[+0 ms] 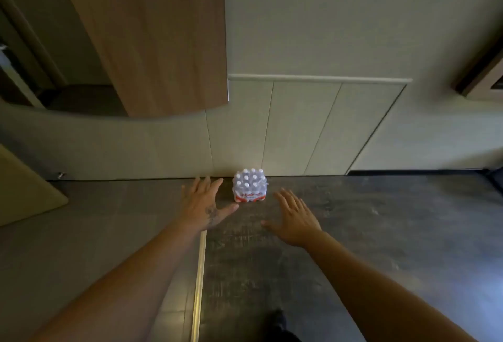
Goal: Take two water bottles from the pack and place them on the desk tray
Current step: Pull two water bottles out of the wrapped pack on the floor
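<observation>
A shrink-wrapped pack of water bottles (250, 186) with white caps and a red-and-white label stands on the dark floor against the pale wall panels. My left hand (204, 202) is stretched out just left of the pack, palm down, fingers spread, holding nothing. My right hand (295, 217) reaches forward to the right of and a little nearer than the pack, also with fingers apart and nothing in it. Neither hand touches the pack. No desk tray is in view.
A wooden panel (152, 36) hangs at the upper left beside a dark opening. A metal floor strip (200, 281) runs toward me between grey tiles and dark floor. A beige object (24, 192) sits at the left edge. My shoe (277, 320) shows at the bottom.
</observation>
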The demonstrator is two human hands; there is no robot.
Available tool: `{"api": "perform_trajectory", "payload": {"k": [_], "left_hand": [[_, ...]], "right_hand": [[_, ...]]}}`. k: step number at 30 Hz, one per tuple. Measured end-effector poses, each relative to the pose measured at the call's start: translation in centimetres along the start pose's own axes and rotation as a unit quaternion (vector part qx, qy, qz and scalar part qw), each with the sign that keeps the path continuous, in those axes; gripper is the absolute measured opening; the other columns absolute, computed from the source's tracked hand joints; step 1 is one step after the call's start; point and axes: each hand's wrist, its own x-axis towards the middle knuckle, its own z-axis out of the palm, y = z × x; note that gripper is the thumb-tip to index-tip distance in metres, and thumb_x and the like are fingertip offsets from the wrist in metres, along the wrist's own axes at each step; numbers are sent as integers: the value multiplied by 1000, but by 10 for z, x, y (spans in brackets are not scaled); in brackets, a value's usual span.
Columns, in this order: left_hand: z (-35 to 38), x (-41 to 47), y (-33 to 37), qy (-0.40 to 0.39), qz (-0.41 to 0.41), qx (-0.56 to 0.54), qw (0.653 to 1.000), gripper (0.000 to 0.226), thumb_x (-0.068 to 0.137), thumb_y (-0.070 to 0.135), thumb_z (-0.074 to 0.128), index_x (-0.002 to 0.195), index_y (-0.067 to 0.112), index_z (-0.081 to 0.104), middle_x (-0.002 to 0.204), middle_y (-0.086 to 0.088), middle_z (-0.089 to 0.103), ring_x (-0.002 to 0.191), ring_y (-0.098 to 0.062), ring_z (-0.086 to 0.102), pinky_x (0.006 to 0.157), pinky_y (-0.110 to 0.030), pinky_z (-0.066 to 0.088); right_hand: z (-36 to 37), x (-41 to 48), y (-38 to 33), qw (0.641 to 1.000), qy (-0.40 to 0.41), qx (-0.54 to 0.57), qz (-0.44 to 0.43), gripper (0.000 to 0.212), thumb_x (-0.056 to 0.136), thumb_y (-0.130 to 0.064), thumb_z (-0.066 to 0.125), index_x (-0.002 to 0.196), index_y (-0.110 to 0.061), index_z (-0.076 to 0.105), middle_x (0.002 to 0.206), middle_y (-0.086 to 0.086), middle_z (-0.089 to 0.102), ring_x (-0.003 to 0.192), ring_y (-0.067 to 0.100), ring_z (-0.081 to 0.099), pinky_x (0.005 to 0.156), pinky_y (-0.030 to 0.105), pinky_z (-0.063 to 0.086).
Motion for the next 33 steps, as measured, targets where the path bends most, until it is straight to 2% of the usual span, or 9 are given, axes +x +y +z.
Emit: {"api": "perform_trajectory", "payload": {"k": [5, 10, 15, 20, 26, 30, 33], "left_hand": [[3, 57, -7, -18, -19, 1, 1000, 103, 95, 89, 50, 177, 34, 21, 189, -9, 13, 176, -35, 5, 138, -68, 10], [7, 124, -12, -40, -57, -16, 997, 104, 96, 86, 53, 178, 32, 18, 189, -11, 15, 175, -36, 9, 138, -63, 17], [18, 188, -14, -55, -82, -31, 995, 106, 96, 85, 54, 178, 31, 16, 188, -13, 16, 174, -37, 13, 137, -60, 22], [18, 244, -22, -57, -77, -33, 995, 106, 95, 86, 54, 178, 32, 15, 188, -12, 15, 174, -37, 13, 137, -60, 22], [29, 327, -47, -57, -81, -62, 993, 107, 97, 82, 56, 178, 28, 13, 189, -10, 14, 175, -35, 12, 137, -58, 25], [54, 389, -69, -108, -55, -71, 990, 105, 98, 76, 61, 178, 25, 15, 189, -13, 14, 174, -35, 14, 138, -55, 26], [68, 445, -87, -146, -28, -60, 987, 105, 100, 72, 63, 179, 24, 14, 189, -13, 14, 174, -35, 14, 138, -56, 26]], "right_hand": [[4, 57, 21, 1000, -10, -1, 0, 109, 91, -91, 35, 171, -27, -1, 182, 3, -4, 168, 24, -5, 125, 38, -8], [2, 135, 45, 999, -35, 18, -10, 108, 91, -90, 34, 172, -27, 1, 182, 2, -2, 168, 23, -4, 132, 42, -3], [0, 209, 75, 997, -76, 22, -20, 105, 94, -85, 39, 172, -26, 2, 182, 2, -1, 168, 23, -2, 132, 42, -2], [-12, 275, 96, 993, -108, 53, 8, 103, 95, -81, 44, 172, -24, 8, 182, 4, 7, 168, 25, 3, 136, 52, 11], [-4, 345, 99, 990, -126, 65, 20, 98, 97, -76, 49, 171, -23, 13, 180, 3, 16, 166, 24, 15, 134, 51, 20], [12, 396, 111, 987, -124, 68, 69, 95, 95, -72, 57, 168, -20, 24, 176, 6, 28, 163, 28, 27, 132, 48, 26], [30, 441, 120, 977, -136, 110, 123, 88, 96, -61, 66, 165, -19, 30, 171, 7, 35, 159, 30, 33, 125, 50, 35]]}}
